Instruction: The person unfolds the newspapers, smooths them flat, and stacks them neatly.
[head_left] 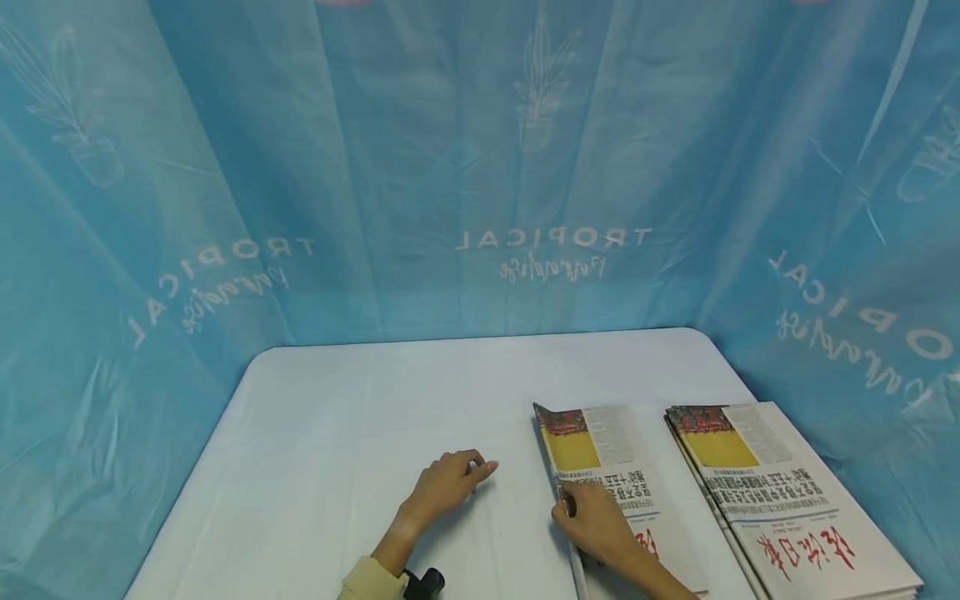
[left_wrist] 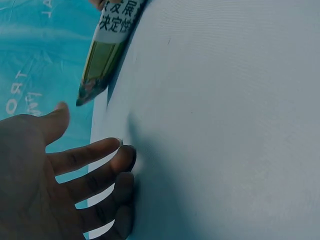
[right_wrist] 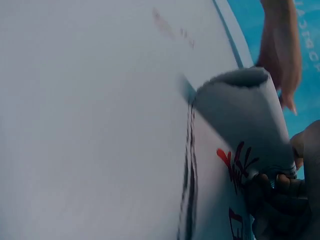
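Observation:
A folded newspaper point(head_left: 618, 437) with a yellow-and-red picture, black headlines and red lettering lies right of the table's middle. My right hand point(head_left: 595, 521) pinches its left edge, and that side curls up off the table. In the right wrist view, the curled newspaper point(right_wrist: 245, 112) forms an open roll, with the right hand point(right_wrist: 282, 195) gripping near its edge. My left hand point(head_left: 444, 485) hovers over the table to the left of the newspaper, touching nothing. Its fingers are loosely bent and spread in the left wrist view, below the newspaper's corner point(left_wrist: 107, 52).
A stack of similar newspapers point(head_left: 787, 492) lies along the right side of the white table point(head_left: 337, 442). Blue printed curtains point(head_left: 450, 167) hang behind and at both sides of the table. A dark strap point(head_left: 423, 583) sits on the left wrist.

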